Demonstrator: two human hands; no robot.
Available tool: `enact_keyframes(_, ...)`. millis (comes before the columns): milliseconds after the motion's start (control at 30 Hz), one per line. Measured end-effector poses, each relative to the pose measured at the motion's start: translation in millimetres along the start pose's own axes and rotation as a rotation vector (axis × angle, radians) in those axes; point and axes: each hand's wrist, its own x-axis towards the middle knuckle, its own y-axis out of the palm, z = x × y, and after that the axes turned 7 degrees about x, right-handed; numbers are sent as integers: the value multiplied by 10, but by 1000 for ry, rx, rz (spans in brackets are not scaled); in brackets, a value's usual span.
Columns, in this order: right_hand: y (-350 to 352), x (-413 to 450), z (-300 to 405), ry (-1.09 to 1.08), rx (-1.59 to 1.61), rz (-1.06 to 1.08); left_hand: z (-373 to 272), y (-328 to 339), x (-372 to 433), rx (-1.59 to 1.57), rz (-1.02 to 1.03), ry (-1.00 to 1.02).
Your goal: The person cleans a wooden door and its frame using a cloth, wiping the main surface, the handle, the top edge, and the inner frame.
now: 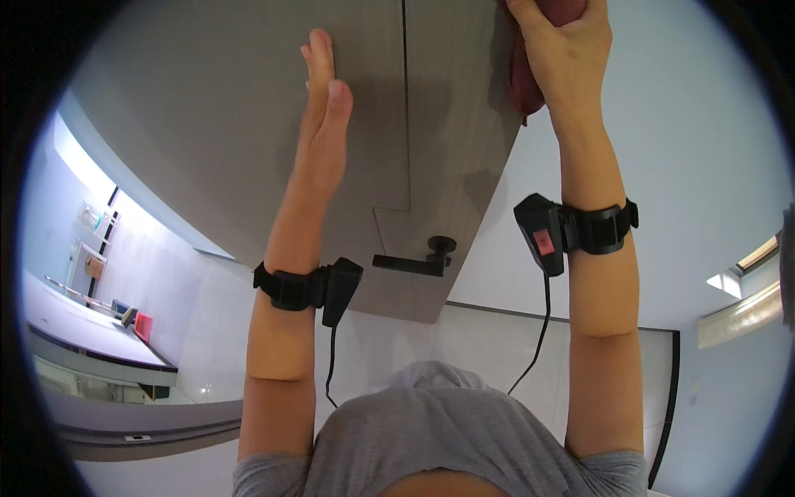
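Observation:
A grey wood-grain door [366,149] stands before me, with a black lever handle [410,264] low on its face. Raised in front of the door, my left hand [324,118] has its fingers extended and holds nothing; whether its palm touches the door I cannot tell. At the top right, my right hand [568,56] grips a dark red object [528,81], perhaps a cloth or pad, by the door's edge. The picture's top edge cuts off part of that hand and object. Each forearm wears a black strapped device with a cable.
Pale wall [671,161] spans the right side, with a dark baseboard strip. At the far left, beyond the door, a pale floor [211,329] holds a red dustpan-like item [143,326] near a pole. A small cardboard box [94,267] lies farther up.

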Motion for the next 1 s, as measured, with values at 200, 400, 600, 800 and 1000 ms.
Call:
enact_keyframes(200, -118, -945, -243, 200, -76, -1, 57, 36, -8, 29, 1, 9)
enact_keyframes(400, -350, -2330, -439, 466, -37, 133, 60, -8, -6, 28, -1, 24)
enact_keyframes(600, -507, -2834, -530, 680, 16, 215, 96, -22, -6, 16, 6, 30)
enact_keyframes(800, -332, -1630, -381, 418, -63, 132, 116, -36, -10, 25, 25, 40)
enact_keyframes(1000, -106, -409, -69, 199, -93, 46, 137, -47, -4, 31, 33, 48)
